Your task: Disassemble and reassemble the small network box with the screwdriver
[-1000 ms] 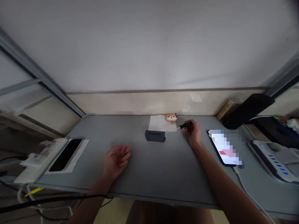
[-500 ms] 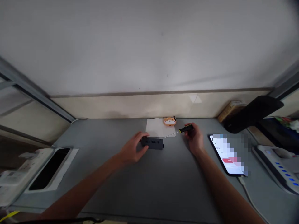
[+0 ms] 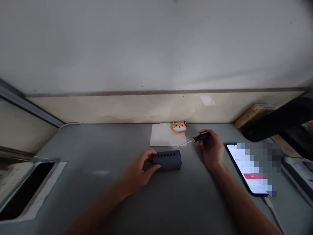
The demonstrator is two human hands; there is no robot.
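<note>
A dark grey box-shaped device (image 3: 168, 161) with a row of vent slots along its upper edge is at the middle of the table. My left hand (image 3: 144, 168) grips its left end between thumb and fingers. In my right hand (image 3: 212, 148) is a screwdriver (image 3: 201, 136) with a black and yellow handle. Its thin shaft points left, the tip apart from the device, just above and behind it in view. Behind lies a sheet of white paper (image 3: 161, 135), and an orange dog-face case (image 3: 179, 127) rests on the paper's right corner.
On the right a lit phone (image 3: 246, 169) lies with a white cable plugged in. Beyond it are a black cylindrical object (image 3: 276, 120), a book-like block (image 3: 254, 114) and a power strip (image 3: 298, 173). A dark phone (image 3: 26, 192) lies at left. A wall (image 3: 122, 109) closes the back.
The device has come nearer to me and tilted, showing more of its front face, with my left hand still on it. The screwdriver has shifted slightly right in view. The camera view has moved closer.
</note>
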